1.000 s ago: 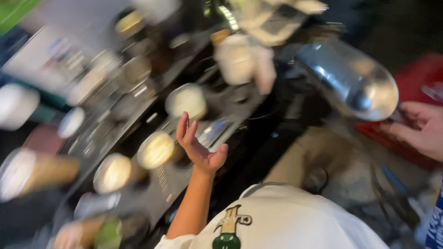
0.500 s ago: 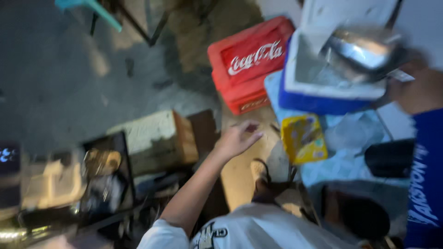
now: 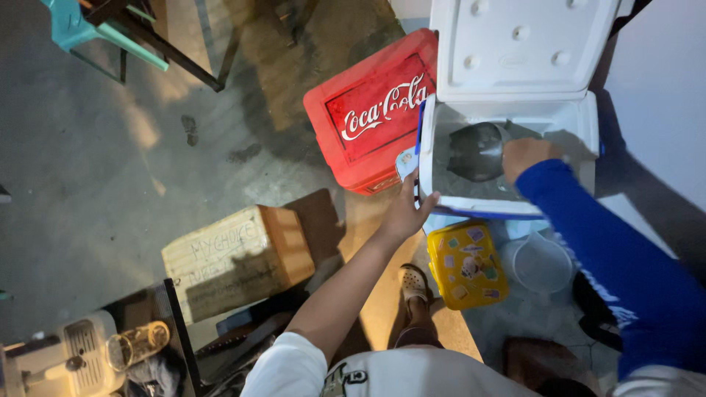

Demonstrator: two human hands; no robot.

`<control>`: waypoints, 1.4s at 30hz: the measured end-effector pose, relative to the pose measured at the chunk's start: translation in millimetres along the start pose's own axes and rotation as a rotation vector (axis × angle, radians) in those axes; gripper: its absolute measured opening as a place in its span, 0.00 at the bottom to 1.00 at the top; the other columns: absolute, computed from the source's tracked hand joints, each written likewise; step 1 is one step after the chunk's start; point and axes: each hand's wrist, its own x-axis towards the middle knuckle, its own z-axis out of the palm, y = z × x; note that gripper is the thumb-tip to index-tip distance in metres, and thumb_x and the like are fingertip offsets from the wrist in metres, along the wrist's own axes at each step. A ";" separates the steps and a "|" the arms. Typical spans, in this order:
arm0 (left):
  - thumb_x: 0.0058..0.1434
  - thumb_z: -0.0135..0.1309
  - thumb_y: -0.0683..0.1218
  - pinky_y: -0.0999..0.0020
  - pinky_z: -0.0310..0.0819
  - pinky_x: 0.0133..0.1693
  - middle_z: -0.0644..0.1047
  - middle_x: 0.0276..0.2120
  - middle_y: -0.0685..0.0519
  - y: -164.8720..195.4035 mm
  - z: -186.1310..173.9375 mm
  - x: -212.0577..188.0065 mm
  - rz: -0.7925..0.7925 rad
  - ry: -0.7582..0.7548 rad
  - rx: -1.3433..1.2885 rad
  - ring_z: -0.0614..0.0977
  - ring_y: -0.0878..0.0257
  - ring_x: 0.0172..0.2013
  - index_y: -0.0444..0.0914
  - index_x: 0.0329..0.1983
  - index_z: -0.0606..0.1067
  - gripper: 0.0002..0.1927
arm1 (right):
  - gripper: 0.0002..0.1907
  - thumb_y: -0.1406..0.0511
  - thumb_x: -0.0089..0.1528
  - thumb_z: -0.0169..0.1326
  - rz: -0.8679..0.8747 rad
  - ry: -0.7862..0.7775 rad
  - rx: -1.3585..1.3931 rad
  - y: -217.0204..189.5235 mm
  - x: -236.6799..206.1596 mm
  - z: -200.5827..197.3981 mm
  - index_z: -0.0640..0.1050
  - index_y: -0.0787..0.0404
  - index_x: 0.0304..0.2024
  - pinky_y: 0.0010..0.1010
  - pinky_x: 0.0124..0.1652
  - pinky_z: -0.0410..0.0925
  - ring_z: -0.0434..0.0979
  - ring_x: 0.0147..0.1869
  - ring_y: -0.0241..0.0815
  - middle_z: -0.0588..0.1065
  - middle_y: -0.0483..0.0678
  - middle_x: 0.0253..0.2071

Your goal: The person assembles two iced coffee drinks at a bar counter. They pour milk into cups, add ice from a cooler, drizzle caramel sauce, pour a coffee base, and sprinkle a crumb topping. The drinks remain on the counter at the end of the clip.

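**Two hands at an open cooler**

Two hands meet at the white cooler [image 3: 581,121] in the upper right of the frame, its lid [image 3: 518,44] thrown back and standing upright above the box. Inside it lies pale crushed ice. The right hand [image 3: 528,156], in a blue sleeve, is clenched around the handle of a metal scoop [image 3: 476,151], whose bowl sits down in the ice at the cooler's left half. The left hand [image 3: 409,209], bare-armed and reaching up from the bottom centre, grips the cooler's near-left rim, fingers curled over the blue-edged wall.

Just left of the cooler, touching or nearly so, stands a red plastic crate-shaped box [image 3: 371,110], closed; its contents cannot be seen. Below the cooler, at centre right, sits a small yellow box [image 3: 466,265] covered in stickers, lid shut. Beside it to the right rests a clear round plastic tub [image 3: 542,262], which looks empty. A brown cardboard carton [image 3: 235,257], closed, stands at centre left on the concrete floor [image 3: 88,162]. At lower left, a glass mug [image 3: 140,343] lies on its side.
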 end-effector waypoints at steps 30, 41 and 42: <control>0.65 0.53 0.54 0.57 0.77 0.49 0.78 0.51 0.34 -7.7 -0.8 -1.7 -0.112 -0.047 -0.054 0.84 0.47 0.47 0.32 0.73 0.54 0.39 | 0.14 0.58 0.67 0.53 -0.086 0.104 0.454 43.2 -43.9 47.0 0.78 0.59 0.49 0.46 0.42 0.74 0.83 0.38 0.56 0.81 0.57 0.36; 0.65 0.58 0.58 0.58 0.77 0.51 0.75 0.56 0.34 -14.9 -13.3 -3.3 -0.039 -0.042 -0.007 0.81 0.47 0.53 0.31 0.73 0.55 0.43 | 0.23 0.53 0.65 0.53 -0.031 0.146 0.796 68.1 -68.5 51.4 0.75 0.61 0.56 0.36 0.38 0.72 0.81 0.37 0.46 0.80 0.54 0.37; 0.66 0.59 0.59 0.57 0.78 0.51 0.74 0.57 0.32 -15.4 -14.3 -3.5 -0.020 -0.014 0.023 0.79 0.46 0.56 0.31 0.73 0.56 0.43 | 0.23 0.53 0.65 0.53 -0.010 0.131 0.815 72.3 -70.0 51.6 0.76 0.61 0.55 0.36 0.38 0.72 0.81 0.36 0.46 0.80 0.54 0.36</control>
